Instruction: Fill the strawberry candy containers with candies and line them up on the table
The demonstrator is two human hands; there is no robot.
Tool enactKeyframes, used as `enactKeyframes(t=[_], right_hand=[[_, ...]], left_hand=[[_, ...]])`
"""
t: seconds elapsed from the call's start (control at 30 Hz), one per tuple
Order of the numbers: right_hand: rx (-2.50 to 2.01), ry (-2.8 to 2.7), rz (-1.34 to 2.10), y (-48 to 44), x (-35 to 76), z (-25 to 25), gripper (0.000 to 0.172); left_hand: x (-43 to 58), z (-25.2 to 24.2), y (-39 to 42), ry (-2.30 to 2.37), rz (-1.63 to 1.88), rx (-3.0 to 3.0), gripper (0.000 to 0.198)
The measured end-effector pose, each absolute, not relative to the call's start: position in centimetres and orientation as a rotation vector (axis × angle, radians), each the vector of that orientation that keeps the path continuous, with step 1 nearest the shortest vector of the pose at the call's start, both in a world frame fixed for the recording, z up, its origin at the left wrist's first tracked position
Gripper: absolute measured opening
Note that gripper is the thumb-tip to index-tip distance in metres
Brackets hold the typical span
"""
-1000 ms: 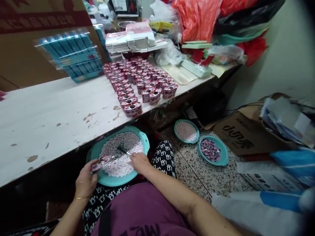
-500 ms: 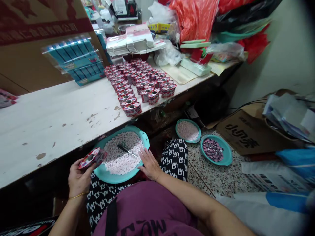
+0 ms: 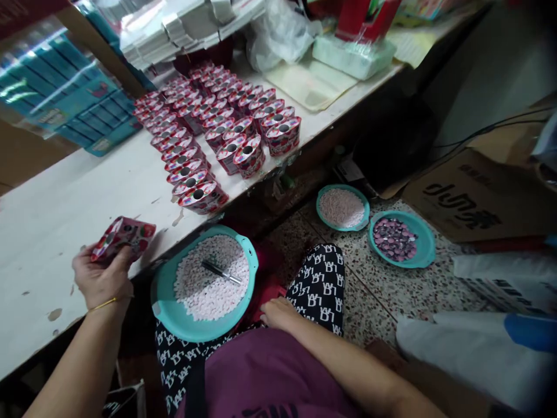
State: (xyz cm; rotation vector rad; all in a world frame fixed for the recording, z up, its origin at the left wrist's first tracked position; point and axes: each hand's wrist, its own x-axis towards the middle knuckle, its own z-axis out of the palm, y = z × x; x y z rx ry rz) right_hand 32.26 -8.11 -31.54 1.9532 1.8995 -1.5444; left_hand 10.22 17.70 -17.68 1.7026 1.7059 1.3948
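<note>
Left hand [image 3: 102, 283] pinching a red-and-pink oval printed pack [image 3: 137, 233]
Right hand [image 3: 279, 313] near the round turquoise plastic basin [image 3: 179, 320], can't tell its fingers tbh

Purple top [image 3: 270, 366], black trousers [image 3: 319, 284].
Dark lettering [image 3: 270, 411] on the front, a black strap [image 3: 195, 383], white motifs over the trousers — thin gold-coloured bracelet [image 3: 103, 303] round the left wrist [image 3: 108, 310].

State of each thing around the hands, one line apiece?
Left hand: gripping the red container.
Red container: held, tilted.
Right hand: by the patterned trousers; grip unclear.
Near basin: over the trousers, partly filled with pale pieces.
Slim tool: lying on the pieces.
Table containers: upright, grouped in rows.
Floor basins: both holding contents, one pale, one purplish.
</note>
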Motion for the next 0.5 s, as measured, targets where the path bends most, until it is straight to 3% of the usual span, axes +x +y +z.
enactKeyframes(t=[0.5], right_hand=[[2.009, 1.697, -1.774, -5.0, 32.9, -32.6, 0.031]], left_hand=[[15.6, -17.0, 29.4, 1.963, 1.104, 1.928, 0.062]])
